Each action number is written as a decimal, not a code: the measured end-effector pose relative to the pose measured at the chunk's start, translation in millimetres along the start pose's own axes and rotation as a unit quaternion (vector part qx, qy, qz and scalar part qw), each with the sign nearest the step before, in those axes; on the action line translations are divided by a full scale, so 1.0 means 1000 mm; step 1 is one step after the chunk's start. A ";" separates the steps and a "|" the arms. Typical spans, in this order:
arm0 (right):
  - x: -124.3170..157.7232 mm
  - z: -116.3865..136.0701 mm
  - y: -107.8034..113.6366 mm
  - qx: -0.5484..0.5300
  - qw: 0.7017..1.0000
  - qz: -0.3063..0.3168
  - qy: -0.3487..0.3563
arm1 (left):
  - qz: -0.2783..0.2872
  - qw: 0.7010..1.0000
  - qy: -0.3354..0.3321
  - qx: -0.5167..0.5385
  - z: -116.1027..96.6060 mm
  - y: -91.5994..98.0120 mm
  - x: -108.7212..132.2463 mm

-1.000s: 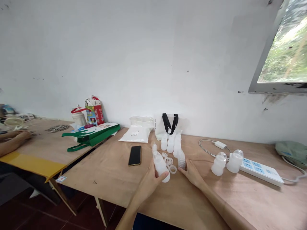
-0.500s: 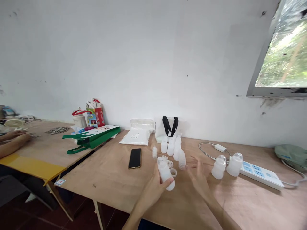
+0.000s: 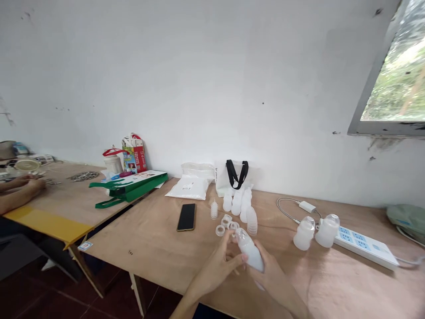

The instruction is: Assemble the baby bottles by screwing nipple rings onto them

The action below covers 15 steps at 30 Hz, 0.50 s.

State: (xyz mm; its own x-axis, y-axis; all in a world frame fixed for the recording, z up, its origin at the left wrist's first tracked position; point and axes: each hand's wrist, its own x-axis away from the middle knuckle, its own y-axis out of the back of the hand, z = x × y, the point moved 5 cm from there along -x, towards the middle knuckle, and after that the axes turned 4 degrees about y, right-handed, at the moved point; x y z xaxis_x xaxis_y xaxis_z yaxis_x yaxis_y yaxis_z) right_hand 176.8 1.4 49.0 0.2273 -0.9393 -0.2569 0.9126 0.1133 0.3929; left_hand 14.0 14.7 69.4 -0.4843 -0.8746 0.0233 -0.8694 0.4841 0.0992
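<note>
A frosted white bottle with a clear cap (image 3: 250,251) is tilted between my two hands above the table's front part. My right hand (image 3: 270,270) is wrapped round its lower right side. My left hand (image 3: 223,261) touches its left side with the thumb, and its fingers are bent near the cap. Just beyond lie several white rings (image 3: 220,230). A stack of clear domes (image 3: 252,220) and a stack of small nipple-like pieces (image 3: 214,209) stand nearby. Several frosted bottles (image 3: 236,204) stand behind them. Two capped bottles (image 3: 304,233) are on the right.
A phone (image 3: 186,217) lies left of the rings. White plastic packages (image 3: 187,188) and a bag with black handles (image 3: 221,177) are by the wall. A power strip (image 3: 365,249) with cable is at right. A green bag (image 3: 139,188) and another person's hands (image 3: 28,190) are at left.
The bottle has moved right and is now in my right hand too. My right hand has closed round it; my left fingers have shifted. More of the rings show. The view has shifted slightly.
</note>
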 end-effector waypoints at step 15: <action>0.011 0.016 -0.002 0.233 0.970 0.043 -0.045 | -0.117 0.976 -0.039 -0.180 -0.010 -0.002 -0.005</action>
State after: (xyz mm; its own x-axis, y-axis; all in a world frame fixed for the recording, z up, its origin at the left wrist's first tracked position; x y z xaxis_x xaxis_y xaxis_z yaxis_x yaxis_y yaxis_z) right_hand 172.3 -14.5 60.0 0.2464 -0.9598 -0.1344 0.6333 0.0545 0.7720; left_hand 19.1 17.5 78.9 -0.2955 -0.9482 -0.1165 -0.8732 0.2186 0.4357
